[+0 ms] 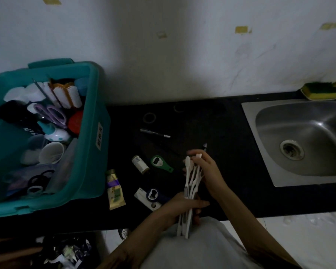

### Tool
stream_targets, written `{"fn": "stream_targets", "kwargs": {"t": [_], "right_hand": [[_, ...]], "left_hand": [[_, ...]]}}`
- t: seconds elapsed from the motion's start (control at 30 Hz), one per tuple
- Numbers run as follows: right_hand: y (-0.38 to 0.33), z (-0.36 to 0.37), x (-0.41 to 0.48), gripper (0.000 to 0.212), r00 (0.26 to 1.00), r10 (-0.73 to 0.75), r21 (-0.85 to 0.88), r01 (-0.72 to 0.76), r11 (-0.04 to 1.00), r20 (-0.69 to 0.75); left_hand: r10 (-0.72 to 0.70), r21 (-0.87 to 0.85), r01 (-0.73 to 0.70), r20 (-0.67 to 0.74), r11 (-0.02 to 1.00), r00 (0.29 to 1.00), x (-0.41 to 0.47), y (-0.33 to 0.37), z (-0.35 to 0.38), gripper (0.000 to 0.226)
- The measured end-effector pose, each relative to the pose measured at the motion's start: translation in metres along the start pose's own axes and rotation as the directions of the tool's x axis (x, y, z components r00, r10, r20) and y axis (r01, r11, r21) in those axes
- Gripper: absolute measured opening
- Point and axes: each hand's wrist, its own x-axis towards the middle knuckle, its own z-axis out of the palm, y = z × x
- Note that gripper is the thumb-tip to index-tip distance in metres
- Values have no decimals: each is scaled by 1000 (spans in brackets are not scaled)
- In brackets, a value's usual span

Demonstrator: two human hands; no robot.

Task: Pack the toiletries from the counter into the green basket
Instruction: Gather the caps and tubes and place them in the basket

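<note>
A bunch of several white toothbrushes (189, 183) stands upright over the counter's front edge. My left hand (184, 207) grips their handles low down. My right hand (207, 168) pinches the bristle ends at the top. The green basket (94, 136) sits at the left, holding brushes, scissors, a cup, hair ties and bottles. On the black counter (231, 148) between basket and hands lie a cream tube (114, 191), a small bottle (140, 164), a green bottle opener (160, 163), a blue opener on a white box (151, 197), and a pen-like tool (155, 133).
A steel sink (303, 140) is set into the counter at the right. A sponge in a dish (316, 93) sits behind it against the wall. Two thin rings (149, 117) lie near the back. A heap of clutter (66, 251) lies below the counter edge.
</note>
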Motion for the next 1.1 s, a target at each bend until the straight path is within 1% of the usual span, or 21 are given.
{"fn": "stream_targets", "kwargs": {"t": [0.07, 0.1, 0.17, 0.23, 0.33, 0.47, 0.53, 0.57, 0.6, 0.67, 0.73, 0.77, 0.83, 0.87, 0.9, 0.93, 0.97, 1.0, 1.03, 1.07, 1.1], "right_hand": [[1, -1, 0, 41, 1000, 3, 48, -3, 999, -10], [1, -2, -1, 44, 1000, 9, 47, -9, 999, -2], [1, -3, -2, 35, 999, 19, -1, -19, 1000, 27], [1, -4, -3, 27, 999, 40, -105, -37, 994, 27], [-1, -3, -1, 32, 998, 58, -294, -45, 955, 35], [3, 1, -1, 25, 998, -8, -414, 36, 910, 68], [7, 5, -2, 43, 996, -64, -511, 85, 855, 59], [9, 7, -2, 53, 993, -109, -578, 120, 807, 53], [11, 8, -1, 53, 983, -173, -648, 172, 742, 63], [13, 9, 2, 35, 957, -272, -725, 258, 639, 100], [10, 9, 2, 15, 955, -273, -703, 271, 657, 113], [9, 9, 2, 10, 958, -257, -688, 272, 673, 128], [8, 8, 2, 6, 960, -213, -655, 280, 702, 182], [7, 8, 2, 8, 961, -187, -613, 273, 741, 202], [6, 9, 1, 15, 965, -163, -537, 251, 805, 207], [3, 11, -1, 29, 971, -140, -408, 210, 889, 196], [-1, 14, -2, 46, 979, -108, -226, 147, 963, 174], [-5, 16, -3, 62, 985, -70, -22, 74, 997, 161], [-7, 17, -2, 71, 983, -45, 121, 23, 992, 178], [-10, 17, -3, 74, 976, -55, 147, 24, 989, 212], [-13, 17, -3, 71, 963, -92, 59, 80, 995, 254]], "left_hand": [[-23, -19, 23, -17, 1000, 1000, 0, -1, -1, 30], [-29, -25, 29, -14, 999, 999, -1, -2, -2, 29], [-34, -44, 34, -9, 998, 999, -1, -3, -3, 28], [-47, -79, 46, -15, 996, 999, -2, -3, -3, 25], [-53, -135, 49, -26, 990, 998, -5, -3, -2, 19], [-45, -178, 33, -62, 983, 997, -7, -2, 0, 20], [-63, -183, 49, -76, 982, 995, -7, 0, 0, 22], [-71, -180, 55, -79, 982, 994, -6, -1, 0, 23], [-80, -182, 64, -81, 981, 993, -6, 0, 0, 25], [-84, -181, 68, -84, 981, 993, -6, -2, -1, 29], [-82, -183, 66, -78, 981, 994, -7, -3, -2, 30], [-83, -187, 71, -60, 980, 995, -8, -4, -3, 28], [-78, -189, 66, -52, 980, 996, -12, -7, -6, 24], [-71, -191, 60, -53, 980, 996, -15, -7, -7, 24], [-55, -197, 44, -50, 979, 997, -14, -8, -9, 25], [-28, -172, 17, -66, 985, 997, -16, -5, -9, 26], [33, -135, -46, -94, 990, 995, -12, -1, -11, 27], [108, -13, -111, -158, 994, 982, -8, 3, -11, 24], [195, 121, -172, -214, 978, 957, -6, 10, -10, 16], [304, 246, -241, -261, 939, 916, -6, 17, -7, 3], [412, 370, -296, -287, 880, 865, 0, 20, -8, 18]]}}
